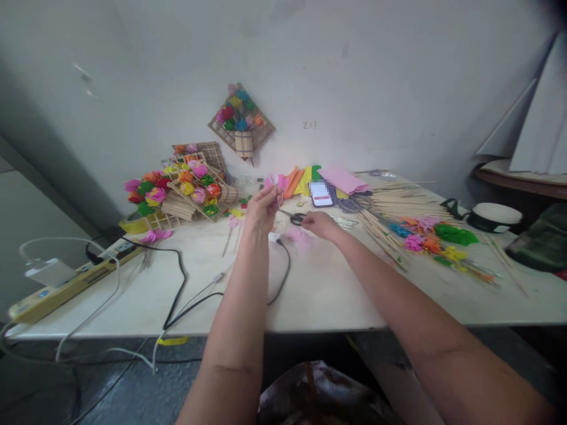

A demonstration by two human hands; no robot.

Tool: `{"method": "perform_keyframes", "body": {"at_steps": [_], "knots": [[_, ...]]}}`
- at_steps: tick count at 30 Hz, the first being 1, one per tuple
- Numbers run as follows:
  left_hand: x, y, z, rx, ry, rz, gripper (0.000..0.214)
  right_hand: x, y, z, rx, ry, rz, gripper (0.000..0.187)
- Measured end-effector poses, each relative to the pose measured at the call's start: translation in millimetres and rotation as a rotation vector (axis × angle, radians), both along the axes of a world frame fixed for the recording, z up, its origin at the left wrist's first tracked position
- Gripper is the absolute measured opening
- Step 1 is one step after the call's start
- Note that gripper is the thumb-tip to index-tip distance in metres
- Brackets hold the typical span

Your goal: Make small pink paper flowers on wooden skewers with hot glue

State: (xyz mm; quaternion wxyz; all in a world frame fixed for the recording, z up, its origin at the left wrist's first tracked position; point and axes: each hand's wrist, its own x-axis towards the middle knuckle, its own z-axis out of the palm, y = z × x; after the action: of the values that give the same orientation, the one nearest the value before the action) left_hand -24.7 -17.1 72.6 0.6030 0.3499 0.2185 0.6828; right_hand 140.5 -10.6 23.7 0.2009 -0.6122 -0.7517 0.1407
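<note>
Raised over the middle of the table, my left hand point(263, 208) is closed, pinching the thin stem of a pink paper flower point(273, 179) whose petals show above the fingers. To its right, my right hand point(319, 225) has its fingers closed at the black handles of a pair of scissors point(296, 219). The blades point left toward my left hand and the stem. Beneath the hands lie a blurred piece of pink paper point(299, 237) and a white plug point(273, 236) with a dark cable.
Stick frames with paper flowers point(195, 183) are piled at the left. A yellow power strip point(66, 289) and cables run along the left side. Behind are coloured paper point(343, 180) and a phone point(321, 195). Bamboo sticks point(398, 200), paper flowers point(429, 236) and a tape roll point(495, 215) lie right.
</note>
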Motion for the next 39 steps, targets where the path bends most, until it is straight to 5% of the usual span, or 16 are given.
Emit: {"method": "perform_keyframes", "body": {"at_steps": [6,11,21,28,39], "knots": [[15.4,4.0,-33.5,-0.023,0.050,-0.073,0.013,-12.5,2.0,-15.4,-0.003,-0.122,-0.079,0.039],[11.4,3.9,-41.1,-0.025,0.068,-0.097,0.012,-22.4,6.5,-20.9,0.027,-0.158,-0.127,0.029],[9.8,1.6,-44.3,-0.087,0.121,-0.116,0.010,-6.3,19.6,-37.0,0.022,0.401,-0.134,0.018],[5.5,5.5,-48.4,-0.157,0.157,-0.161,0.011,-3.3,8.3,-23.7,-0.012,0.890,-0.132,0.013],[0.6,5.0,-48.8,-0.213,0.171,-0.167,0.008,0.2,9.9,-22.7,-0.043,0.962,-0.135,0.005]]}}
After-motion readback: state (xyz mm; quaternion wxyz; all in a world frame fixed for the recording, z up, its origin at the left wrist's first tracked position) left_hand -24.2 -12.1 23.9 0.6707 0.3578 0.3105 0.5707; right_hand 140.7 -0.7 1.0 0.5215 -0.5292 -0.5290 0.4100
